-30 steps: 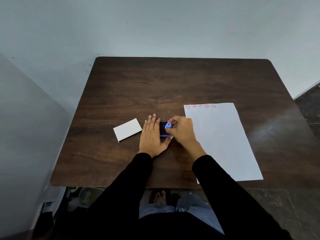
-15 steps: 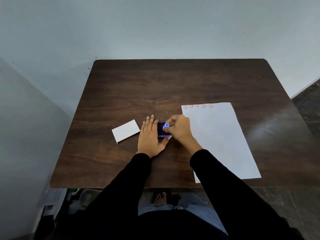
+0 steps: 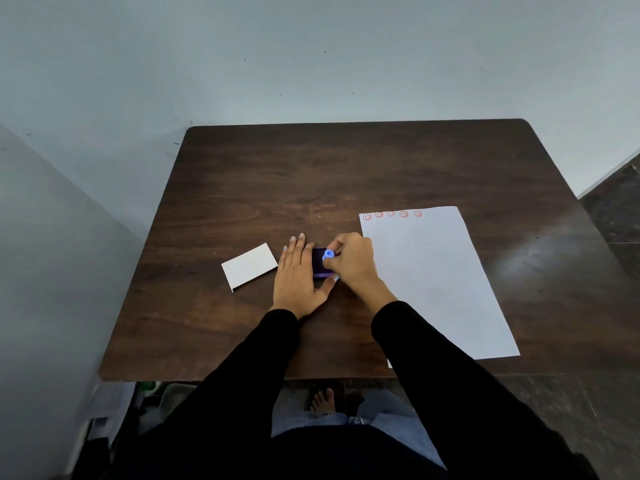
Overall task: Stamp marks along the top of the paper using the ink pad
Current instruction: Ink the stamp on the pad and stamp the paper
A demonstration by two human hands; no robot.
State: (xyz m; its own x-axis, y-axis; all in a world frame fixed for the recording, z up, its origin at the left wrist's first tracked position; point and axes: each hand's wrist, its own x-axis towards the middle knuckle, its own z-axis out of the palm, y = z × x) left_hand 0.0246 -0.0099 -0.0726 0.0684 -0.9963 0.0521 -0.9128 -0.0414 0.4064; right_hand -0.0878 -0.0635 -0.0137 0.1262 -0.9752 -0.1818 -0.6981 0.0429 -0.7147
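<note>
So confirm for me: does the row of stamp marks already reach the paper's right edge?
No, five red stamp marks cover only the left part of the paper's top edge.

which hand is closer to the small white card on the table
Left. The left hand lies flat just right of the white card; the right hand is farther right, beyond the ink pad.

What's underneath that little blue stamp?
The blue stamp, pinched in the right hand, sits on a dark purple ink pad. The left hand steadies it. The stamp's face is hidden.
</note>
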